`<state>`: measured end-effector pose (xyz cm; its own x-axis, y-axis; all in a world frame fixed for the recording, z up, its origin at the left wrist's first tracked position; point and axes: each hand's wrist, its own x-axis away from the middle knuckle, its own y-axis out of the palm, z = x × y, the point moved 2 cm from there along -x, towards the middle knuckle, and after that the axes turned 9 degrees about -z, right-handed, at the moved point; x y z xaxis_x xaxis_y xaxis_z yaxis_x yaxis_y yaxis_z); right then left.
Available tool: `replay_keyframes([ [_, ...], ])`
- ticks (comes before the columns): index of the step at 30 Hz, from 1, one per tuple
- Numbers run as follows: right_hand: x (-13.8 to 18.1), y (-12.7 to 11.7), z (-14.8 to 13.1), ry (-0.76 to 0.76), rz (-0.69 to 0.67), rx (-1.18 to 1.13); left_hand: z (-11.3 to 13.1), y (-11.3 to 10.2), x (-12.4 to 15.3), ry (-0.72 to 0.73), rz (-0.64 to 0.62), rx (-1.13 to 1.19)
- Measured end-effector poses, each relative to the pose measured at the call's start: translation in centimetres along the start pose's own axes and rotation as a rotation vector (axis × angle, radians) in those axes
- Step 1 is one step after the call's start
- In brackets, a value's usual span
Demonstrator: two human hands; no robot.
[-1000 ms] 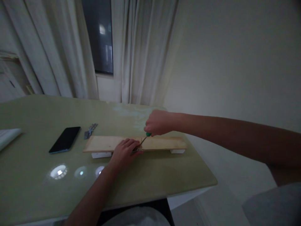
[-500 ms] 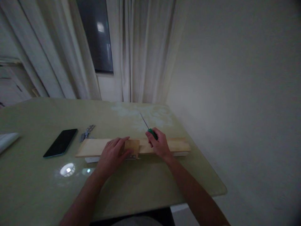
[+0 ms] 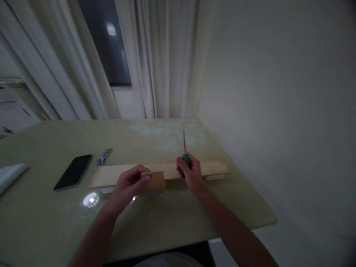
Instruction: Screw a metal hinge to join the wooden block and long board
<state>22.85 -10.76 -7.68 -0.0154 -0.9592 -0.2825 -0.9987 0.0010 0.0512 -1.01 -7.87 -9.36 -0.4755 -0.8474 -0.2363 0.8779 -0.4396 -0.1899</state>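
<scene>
My left hand (image 3: 128, 187) is closed on a small wooden piece (image 3: 155, 182), thumb on its near face and fingers behind its top edge. A strip of metal shows along that piece's lower edge, too blurred to name. Wrapped round the green handle of a screwdriver (image 3: 184, 146) is my right hand (image 3: 189, 170); the shaft points up and away. Behind both hands a long pale wooden board (image 3: 214, 166) lies across the table, raised on white supports (image 3: 216, 177) near its ends. My hands hide parts of the board.
Left of the board lie a black phone (image 3: 73, 171) and some small metal hardware (image 3: 104, 157). A white object (image 3: 12, 175) sits at the left edge of the table (image 3: 167, 230). A wall (image 3: 278, 111) runs along the right side, with curtains (image 3: 172, 59) at the back.
My left hand has gone from lying over the small wooden piece to gripping it, and the piece is tilted towards me. The screwdriver has swung from leaning left to nearly upright.
</scene>
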Motion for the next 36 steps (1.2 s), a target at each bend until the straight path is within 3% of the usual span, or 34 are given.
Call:
replay_keyframes([
  [6,1.0,-0.1,0.3,-0.189,-0.091,-0.104,-0.4,-0.1,0.1,0.067,0.167,0.317],
  [10,1.4,0.4,0.5,-0.31,-0.14,-0.047,0.2,0.6,0.1,0.112,0.193,0.351],
  [24,2.0,1.7,-0.8,-0.525,-0.142,0.158,0.9,1.4,0.1,0.265,0.0,0.393],
  [36,2.0,1.7,-1.0,-0.582,-0.174,0.194,0.0,0.6,0.0,0.319,-0.007,0.339],
])
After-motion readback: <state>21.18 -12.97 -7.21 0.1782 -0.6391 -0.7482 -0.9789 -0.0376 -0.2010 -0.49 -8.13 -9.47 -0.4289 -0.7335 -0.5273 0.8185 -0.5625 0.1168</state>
